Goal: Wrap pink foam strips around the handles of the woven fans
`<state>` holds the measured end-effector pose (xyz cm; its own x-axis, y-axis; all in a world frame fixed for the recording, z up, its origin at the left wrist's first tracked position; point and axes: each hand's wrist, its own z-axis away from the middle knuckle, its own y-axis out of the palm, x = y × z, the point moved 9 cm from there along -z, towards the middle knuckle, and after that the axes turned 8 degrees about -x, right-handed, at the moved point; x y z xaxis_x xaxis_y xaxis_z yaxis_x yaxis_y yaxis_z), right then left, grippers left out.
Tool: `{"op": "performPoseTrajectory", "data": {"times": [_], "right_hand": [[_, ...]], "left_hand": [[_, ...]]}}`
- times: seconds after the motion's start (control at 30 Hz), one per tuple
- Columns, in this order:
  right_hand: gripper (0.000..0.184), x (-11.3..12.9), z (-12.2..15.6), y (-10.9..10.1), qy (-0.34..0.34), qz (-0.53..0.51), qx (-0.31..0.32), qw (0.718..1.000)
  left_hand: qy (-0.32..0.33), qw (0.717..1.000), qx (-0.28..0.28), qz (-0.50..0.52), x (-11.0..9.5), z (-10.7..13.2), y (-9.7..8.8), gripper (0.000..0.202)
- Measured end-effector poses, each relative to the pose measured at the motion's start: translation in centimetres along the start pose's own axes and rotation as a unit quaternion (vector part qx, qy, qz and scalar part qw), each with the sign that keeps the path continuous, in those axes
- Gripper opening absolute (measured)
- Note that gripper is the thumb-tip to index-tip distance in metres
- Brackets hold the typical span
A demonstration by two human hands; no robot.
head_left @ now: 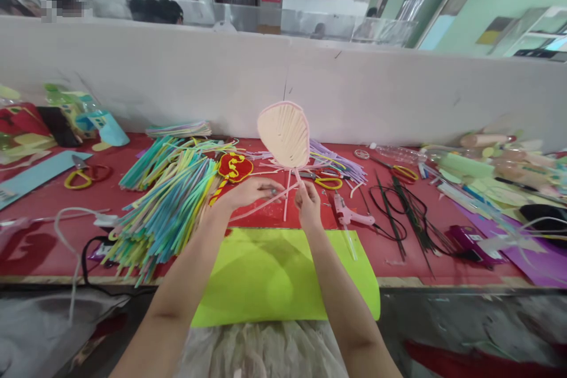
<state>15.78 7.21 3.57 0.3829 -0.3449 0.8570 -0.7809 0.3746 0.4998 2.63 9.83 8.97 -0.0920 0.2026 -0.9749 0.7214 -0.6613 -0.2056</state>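
Note:
A cream fan (283,133) with a pink fuzzy rim stands upright in front of me, its stems pointing down. My right hand (309,201) pinches the base of the fan where the stems meet. A long pink pipe cleaner (254,208) slants from that base down to the left. Around this strip curl the fingers of my left hand (252,192), partly hiding it. Beside my left hand lies a small red fan with yellow trim (235,166). Below both hands, a yellow-green sheet (283,277) covers the table's front edge.
Left of my arms sits a big pile of coloured pipe cleaners (170,207), with scissors (84,172) farther left. A pink glue gun (352,212), black cable and dark wire stems (411,218) lie to the right. A white partition (177,77) rises behind the red table (436,192).

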Motion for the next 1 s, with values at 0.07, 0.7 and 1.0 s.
{"op": "performPoseTrajectory", "data": {"times": [0.07, 0.7, 1.0], "right_hand": [[0.019, -0.3, 0.1, 0.5, 0.023, -0.023, 0.016, 0.999], [0.031, -2.1, 2.0, 3.1, 0.107, -0.011, 0.082, 0.991], [0.024, -1.9, 1.9, 3.4, 0.078, 0.0, 0.105, 0.991]], "left_hand": [[0.004, 1.0, -0.019, -0.013, 0.7, 0.2, -0.8, 0.026], [0.109, 0.979, -0.17, 0.033, 1.5, -1.8, -0.8, 0.02], [0.098, 0.978, -0.173, 0.064, 1.3, -1.8, -1.0, 0.02]]}}
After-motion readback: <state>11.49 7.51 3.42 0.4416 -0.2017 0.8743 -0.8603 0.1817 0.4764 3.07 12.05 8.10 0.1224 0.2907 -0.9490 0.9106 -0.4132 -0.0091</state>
